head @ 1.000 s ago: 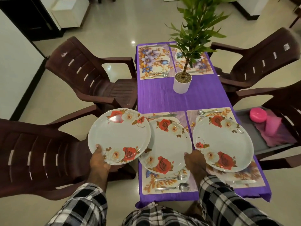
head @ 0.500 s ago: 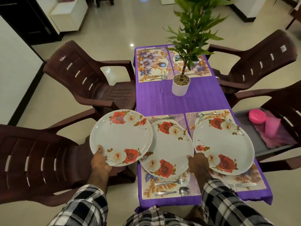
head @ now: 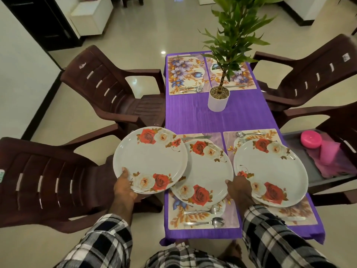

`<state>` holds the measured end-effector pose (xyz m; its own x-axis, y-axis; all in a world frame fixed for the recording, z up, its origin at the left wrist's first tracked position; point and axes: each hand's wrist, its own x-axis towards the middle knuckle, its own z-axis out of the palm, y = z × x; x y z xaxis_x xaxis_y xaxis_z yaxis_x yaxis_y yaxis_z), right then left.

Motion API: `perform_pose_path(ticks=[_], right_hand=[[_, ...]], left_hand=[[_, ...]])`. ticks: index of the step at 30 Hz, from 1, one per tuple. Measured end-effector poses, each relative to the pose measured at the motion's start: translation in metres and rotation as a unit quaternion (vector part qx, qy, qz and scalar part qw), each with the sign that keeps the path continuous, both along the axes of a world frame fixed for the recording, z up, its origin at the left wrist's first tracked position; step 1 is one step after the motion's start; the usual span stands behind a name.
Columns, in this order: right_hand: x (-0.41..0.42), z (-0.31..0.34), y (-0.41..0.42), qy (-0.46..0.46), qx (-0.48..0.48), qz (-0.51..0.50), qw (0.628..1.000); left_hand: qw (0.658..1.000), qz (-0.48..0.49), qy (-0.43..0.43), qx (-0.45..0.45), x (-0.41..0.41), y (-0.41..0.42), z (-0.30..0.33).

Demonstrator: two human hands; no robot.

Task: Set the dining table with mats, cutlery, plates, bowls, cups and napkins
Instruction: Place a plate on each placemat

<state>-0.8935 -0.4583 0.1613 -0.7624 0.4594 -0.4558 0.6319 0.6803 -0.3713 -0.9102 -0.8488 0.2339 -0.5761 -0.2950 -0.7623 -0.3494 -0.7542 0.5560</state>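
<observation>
My left hand [head: 123, 188] grips the near rim of a white rose-patterned plate [head: 150, 159], held in the air beside the table's near-left corner. My right hand [head: 239, 188] holds the near-right rim of a second rose plate [head: 202, 171] with the thumb on top, over the near-left floral mat [head: 193, 219]. A third plate [head: 270, 171] lies on the near-right mat [head: 301, 211]. A fork [head: 204, 210] and spoon [head: 212, 222] lie on the near-left mat. Two far mats [head: 183, 74] carry cutlery and no plates.
A potted plant [head: 218, 101] stands mid-table on the purple cloth [head: 193, 117]. Brown plastic chairs [head: 48, 180] flank both sides. On the right chair a grey tray [head: 301, 171] holds a pink bowl [head: 311, 139] and pink napkins [head: 328, 157].
The view has tilted slightly, so the table sits lower in frame. Both hands and their plates keep about the same places relative to the table.
</observation>
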Motion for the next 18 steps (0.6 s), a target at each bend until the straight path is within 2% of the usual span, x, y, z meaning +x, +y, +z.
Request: perform_pose_path(ticks=[5,8,14,15,16,18], right_hand=[[-0.001,0.000,-0.004,0.004,0.003,-0.013,1.000],[0.004,0.003,0.001,0.020,0.009,0.001,1.000],[0.009,0.046,-0.004,0.092,0.024,0.100,0.990],[0.006,0.057,-0.009,0.112,-0.021,0.114,0.987],[0.005,0.070,-0.016,0.121,-0.107,0.128,0.979],[0.000,0.090,-0.037,0.070,-0.351,0.102,0.928]], left_hand=[[0.999,0.018,-0.023,-0.026,0.019,0.012,0.009],[0.999,0.033,0.002,-0.041,0.034,0.014,0.005],[0.999,0.038,-0.008,-0.038,0.089,0.036,-0.001],[0.998,0.041,-0.015,-0.033,0.100,0.038,-0.006],[0.999,0.041,-0.011,-0.027,0.113,0.041,-0.006],[0.999,0.024,-0.019,-0.022,0.137,0.055,0.002]])
